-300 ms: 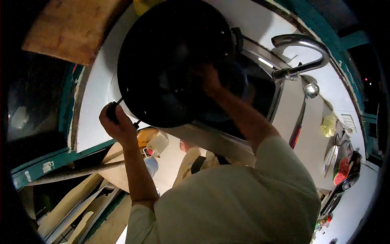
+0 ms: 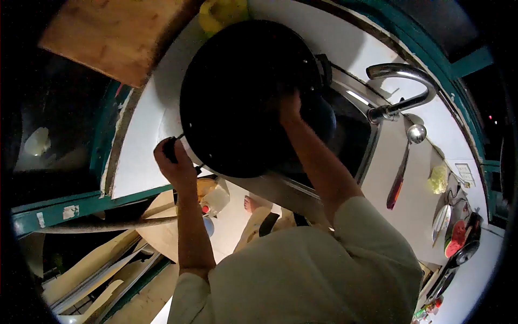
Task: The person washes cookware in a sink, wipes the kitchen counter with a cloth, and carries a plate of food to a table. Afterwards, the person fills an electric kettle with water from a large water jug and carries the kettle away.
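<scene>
A large black wok is tilted up at the edge of the sink, its dark round face filling the upper middle of the view. My left hand is closed around the wok's left loop handle. The opposite loop handle is free, near the back rim of the sink. Over the right side of the wok's dark face is my right hand. Its fingers fade into shadow, so their grip and anything in them cannot be made out. The metal faucet stands to the right of the wok.
A steel ladle lies on the counter right of the sink. Farther right are a crumpled yellow-green item and a cut watermelon piece. A wooden board is at upper left, beside a yellow object. A plastic jug stands below.
The whole view has shifted, with the wok lower and farther right in it. My right hand sits slightly higher against the wok's face. My left hand keeps its hold on the handle.
</scene>
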The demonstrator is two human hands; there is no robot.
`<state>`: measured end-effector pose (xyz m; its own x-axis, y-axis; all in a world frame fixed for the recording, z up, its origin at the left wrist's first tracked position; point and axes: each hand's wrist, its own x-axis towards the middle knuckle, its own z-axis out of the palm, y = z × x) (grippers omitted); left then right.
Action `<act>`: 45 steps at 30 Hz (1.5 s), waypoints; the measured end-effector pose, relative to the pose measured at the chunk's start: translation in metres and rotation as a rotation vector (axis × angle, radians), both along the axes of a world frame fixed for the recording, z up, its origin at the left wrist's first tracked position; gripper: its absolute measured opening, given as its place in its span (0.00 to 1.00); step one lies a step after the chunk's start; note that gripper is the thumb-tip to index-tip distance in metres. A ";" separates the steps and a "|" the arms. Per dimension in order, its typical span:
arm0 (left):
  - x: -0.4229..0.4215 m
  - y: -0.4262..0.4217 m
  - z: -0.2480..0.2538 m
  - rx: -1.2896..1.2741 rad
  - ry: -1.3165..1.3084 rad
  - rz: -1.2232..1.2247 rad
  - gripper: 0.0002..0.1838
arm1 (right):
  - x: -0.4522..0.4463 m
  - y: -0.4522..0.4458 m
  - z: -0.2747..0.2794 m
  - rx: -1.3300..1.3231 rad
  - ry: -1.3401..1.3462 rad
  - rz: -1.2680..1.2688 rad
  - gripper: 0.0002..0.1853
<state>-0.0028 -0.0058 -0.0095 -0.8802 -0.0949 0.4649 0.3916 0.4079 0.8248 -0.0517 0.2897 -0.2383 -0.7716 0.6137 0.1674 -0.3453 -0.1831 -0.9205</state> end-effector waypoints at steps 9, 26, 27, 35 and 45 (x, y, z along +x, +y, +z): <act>0.006 -0.007 -0.006 -0.105 -0.036 0.003 0.12 | -0.068 -0.042 0.197 -0.695 0.489 0.192 0.20; -0.015 -0.002 0.003 -0.084 0.012 -0.002 0.15 | 0.114 -0.025 0.074 1.608 -0.081 0.525 0.15; -0.015 0.000 0.004 -0.064 0.019 -0.016 0.15 | 0.105 -0.008 0.075 1.677 -0.050 0.405 0.15; -0.004 0.005 0.013 -0.120 0.041 -0.005 0.14 | 0.005 0.072 0.152 1.122 0.149 0.314 0.18; -0.006 0.007 0.014 -0.070 0.135 -0.046 0.15 | 0.124 0.016 0.051 1.333 -0.427 0.362 0.18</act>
<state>-0.0086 0.0012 0.0048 -0.8120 -0.0194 0.5834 0.5166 0.4413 0.7337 0.0726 0.3055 -0.1870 -0.9843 -0.0485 0.1698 -0.1273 0.8613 -0.4919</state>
